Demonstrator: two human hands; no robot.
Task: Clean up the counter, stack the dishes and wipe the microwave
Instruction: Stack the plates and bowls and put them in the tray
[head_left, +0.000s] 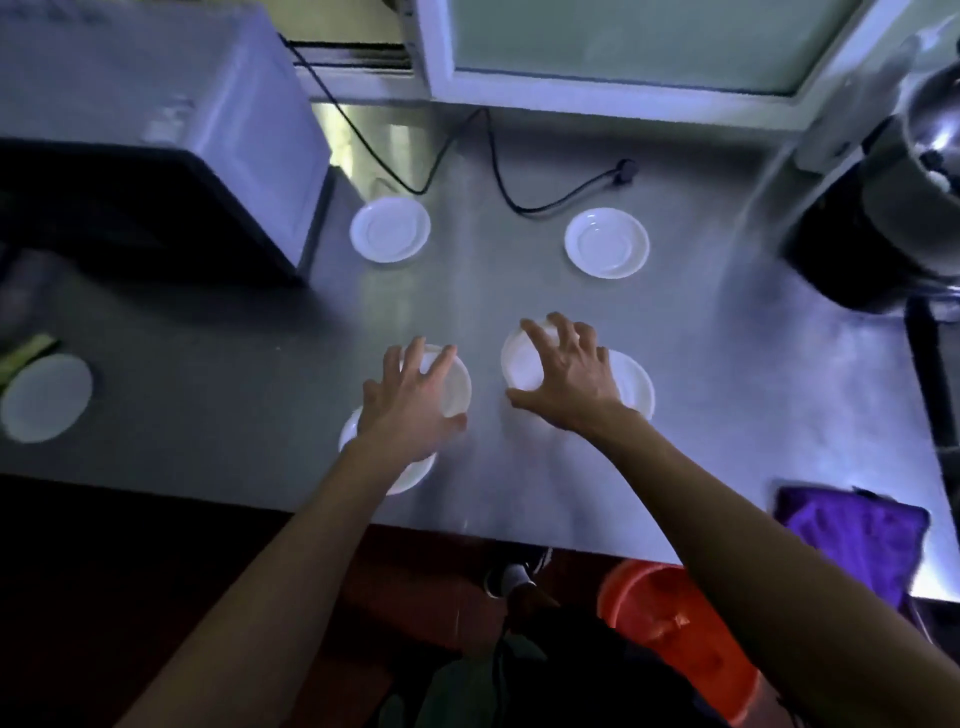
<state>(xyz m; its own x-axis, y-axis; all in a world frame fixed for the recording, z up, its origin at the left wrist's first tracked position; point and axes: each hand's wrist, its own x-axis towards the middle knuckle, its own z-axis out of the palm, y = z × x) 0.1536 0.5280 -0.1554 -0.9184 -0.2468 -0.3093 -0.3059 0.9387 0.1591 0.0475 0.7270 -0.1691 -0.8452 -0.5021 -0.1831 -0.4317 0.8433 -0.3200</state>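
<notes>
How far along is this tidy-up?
Early. Nothing is stacked: two saucers sit apart at the back, another far left. The left hand and right hand each cover a small dish near the front. The cloth lies unused; the microwave awaits wiping.

Kitchen: steel counter (519, 291), microwave (171, 130), saucers (389, 231).

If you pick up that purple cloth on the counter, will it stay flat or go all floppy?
The purple cloth would probably flop and droop, since it already lies rumpled at the counter edge. It looks soft and fuzzy, so likely light and easy to grip. It shouldn't break or roll.
</notes>
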